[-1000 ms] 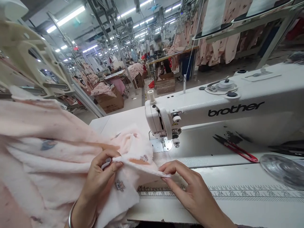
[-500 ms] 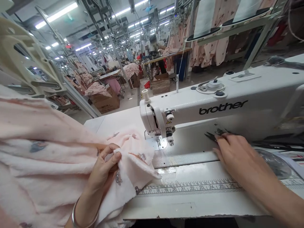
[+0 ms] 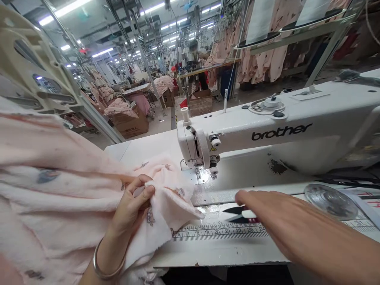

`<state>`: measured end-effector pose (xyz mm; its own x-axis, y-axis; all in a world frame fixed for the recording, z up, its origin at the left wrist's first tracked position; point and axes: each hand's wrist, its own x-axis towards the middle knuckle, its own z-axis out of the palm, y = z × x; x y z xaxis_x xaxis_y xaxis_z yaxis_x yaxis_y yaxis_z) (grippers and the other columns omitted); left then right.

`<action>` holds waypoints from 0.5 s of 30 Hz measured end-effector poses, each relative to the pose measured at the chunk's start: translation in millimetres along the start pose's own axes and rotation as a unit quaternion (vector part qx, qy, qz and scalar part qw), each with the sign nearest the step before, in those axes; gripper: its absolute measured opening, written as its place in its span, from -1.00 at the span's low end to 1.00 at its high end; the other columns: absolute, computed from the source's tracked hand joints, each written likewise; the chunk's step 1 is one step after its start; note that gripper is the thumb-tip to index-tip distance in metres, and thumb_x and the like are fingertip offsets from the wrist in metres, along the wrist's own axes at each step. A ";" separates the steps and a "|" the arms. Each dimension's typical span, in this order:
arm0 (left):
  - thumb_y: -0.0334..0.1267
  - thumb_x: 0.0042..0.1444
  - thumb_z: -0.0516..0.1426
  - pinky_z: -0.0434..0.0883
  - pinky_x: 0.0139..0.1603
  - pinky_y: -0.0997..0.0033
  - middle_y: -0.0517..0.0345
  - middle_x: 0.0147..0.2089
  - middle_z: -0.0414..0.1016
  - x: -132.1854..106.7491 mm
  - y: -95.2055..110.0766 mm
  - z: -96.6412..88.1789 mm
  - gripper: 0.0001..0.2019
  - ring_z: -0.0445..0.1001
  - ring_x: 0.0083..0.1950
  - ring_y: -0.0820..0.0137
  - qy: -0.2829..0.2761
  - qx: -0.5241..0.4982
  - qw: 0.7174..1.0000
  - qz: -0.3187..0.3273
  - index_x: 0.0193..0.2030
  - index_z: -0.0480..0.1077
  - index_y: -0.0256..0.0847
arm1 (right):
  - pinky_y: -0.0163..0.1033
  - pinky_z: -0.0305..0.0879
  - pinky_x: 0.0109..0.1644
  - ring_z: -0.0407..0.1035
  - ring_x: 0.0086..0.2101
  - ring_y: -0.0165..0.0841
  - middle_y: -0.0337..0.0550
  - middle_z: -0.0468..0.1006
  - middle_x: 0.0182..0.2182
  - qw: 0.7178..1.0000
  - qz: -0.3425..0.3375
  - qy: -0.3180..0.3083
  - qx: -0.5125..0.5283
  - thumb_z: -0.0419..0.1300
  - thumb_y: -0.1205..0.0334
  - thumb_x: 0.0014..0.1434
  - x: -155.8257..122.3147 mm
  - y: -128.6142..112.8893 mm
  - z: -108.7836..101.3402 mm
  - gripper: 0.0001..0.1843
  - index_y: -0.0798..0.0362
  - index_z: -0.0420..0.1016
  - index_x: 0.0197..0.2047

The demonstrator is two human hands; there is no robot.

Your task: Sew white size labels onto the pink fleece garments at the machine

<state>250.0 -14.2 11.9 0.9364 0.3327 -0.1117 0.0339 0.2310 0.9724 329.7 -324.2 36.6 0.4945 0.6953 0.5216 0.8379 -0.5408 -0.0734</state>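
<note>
My left hand (image 3: 135, 200) pinches a fold of fluffy pale pink printed fabric (image 3: 74, 198), which spreads over the left side of the table. In my right hand (image 3: 267, 209) is a pair of thread snips (image 3: 237, 215), dark blades pointing left over the table's printed ruler (image 3: 219, 232). The palm hides most of the snips' handle. Between and beyond the hands stands a white Brother sewing machine (image 3: 231, 136). Its lit needle area (image 3: 202, 174) lies just past the fabric's right edge, and the fabric looks apart from the needle.
A clear round plastic disc (image 3: 331, 201) lies at the right beside black straps (image 3: 350, 180). Thread cones (image 3: 259, 23) stand on a rack behind the machine. A cream plastic frame (image 3: 35, 67) rises at the left. Cardboard boxes (image 3: 130, 122) and pink garments fill the background.
My right hand has come left and nearer from the machine bed, bringing the snips over the ruler. My left hand keeps its pinch on the fabric, nearly still.
</note>
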 end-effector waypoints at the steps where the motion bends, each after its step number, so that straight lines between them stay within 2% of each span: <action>1: -0.14 -0.06 0.33 -0.09 -0.65 0.76 0.44 -0.64 0.00 0.4 0.6 1.6 -0.65 -0.07 -0.67 0.71 -0.002 0.000 1.000 0.000 -0.36 0.22 -0.21 | -0.25 0.19 -0.46 0.33 -0.55 -0.38 -0.29 0.45 -0.52 0.998 -0.052 -0.021 -0.004 -0.07 0.52 0.03 8.3 -10.9 -6.2 -0.69 -0.03 0.34 -0.29; 3: -0.15 -0.07 0.33 -0.08 -0.65 0.77 0.44 -0.64 0.01 1.1 1.5 4.1 -0.65 -0.06 -0.67 0.71 -0.004 -0.001 1.000 0.004 -0.36 0.23 -0.22 | -0.20 0.12 -0.46 0.28 -0.56 -0.33 -0.27 0.40 -0.53 0.990 -0.126 -0.050 -0.029 0.01 0.51 -0.10 23.0 -25.2 -11.8 -0.72 -0.03 0.30 -0.33; 7: -0.15 -0.09 0.34 0.01 -0.64 0.76 0.41 -0.62 0.09 1.1 2.2 5.8 -0.64 0.03 -0.65 0.69 -0.003 -0.001 1.000 0.011 -0.37 0.22 -0.23 | -0.20 -0.03 -0.46 0.21 -0.58 -0.33 -0.28 0.33 -0.57 0.977 -0.185 -0.060 -0.089 0.10 0.50 -0.40 40.9 -31.6 -4.1 -0.60 -0.01 0.30 -0.38; 15: -0.14 -0.08 0.33 -0.06 -0.66 0.78 0.44 -0.64 0.02 1.4 2.0 4.3 -0.64 -0.06 -0.67 0.71 -0.017 -0.011 1.000 0.002 -0.37 0.22 -0.22 | -0.19 -0.18 -0.44 0.13 -0.59 -0.33 -0.26 0.27 -0.62 0.964 -0.220 -0.073 -0.128 0.17 0.41 -0.37 49.8 -33.6 9.8 -0.72 -0.01 0.28 -0.47</action>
<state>252.9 -17.2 14.6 0.9479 0.3023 -0.1002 0.0228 0.2494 0.9681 328.4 -266.8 56.7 0.1479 0.9333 0.3272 0.8989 -0.2648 0.3491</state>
